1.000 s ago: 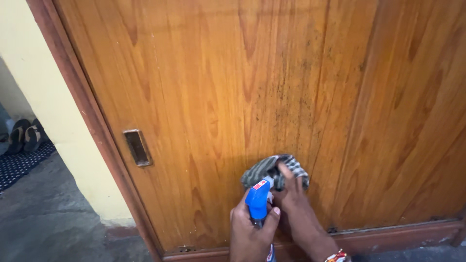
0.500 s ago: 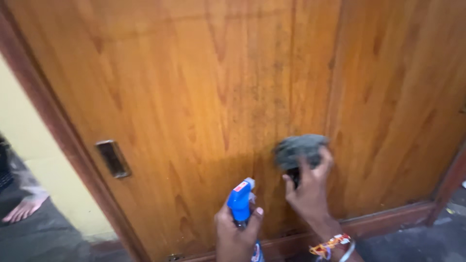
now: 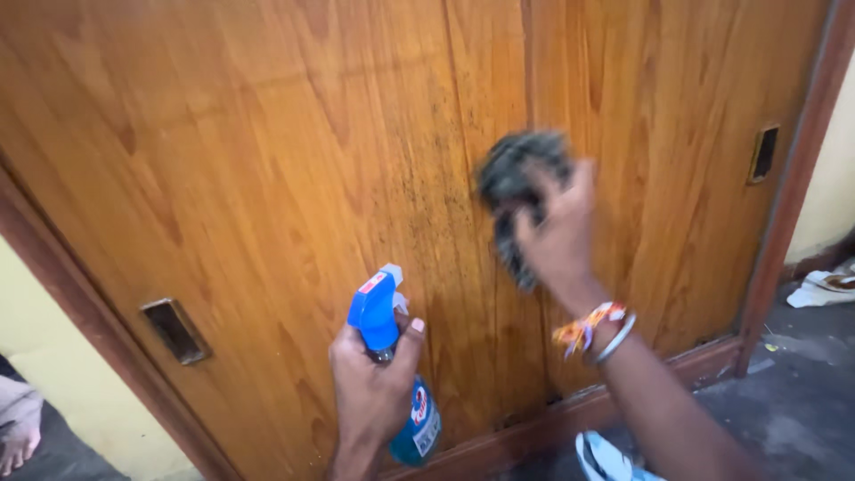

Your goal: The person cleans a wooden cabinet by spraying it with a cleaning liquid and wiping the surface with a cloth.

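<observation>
My right hand (image 3: 552,236) presses a grey checked cloth (image 3: 509,178) against the wooden sliding door (image 3: 294,151), near the seam between two panels where dark specks mark the wood. The hand is blurred from motion, and thread and metal bangles circle its wrist. My left hand (image 3: 370,392) grips a spray bottle (image 3: 392,356) with a blue trigger head and blue liquid, held upright a little away from the door, lower left of the cloth.
A recessed metal pull (image 3: 174,331) sits in the left panel, another (image 3: 763,153) in the right panel. A dark wooden frame (image 3: 788,214) edges the door. Another person's bare foot (image 3: 16,436) is at the lower left. A white sandal (image 3: 824,287) lies on the grey floor at right.
My right hand has swept the cloth upward along the door seam. The view has shifted right, bringing the right frame and second pull into sight. The bottle stays held in my left hand.
</observation>
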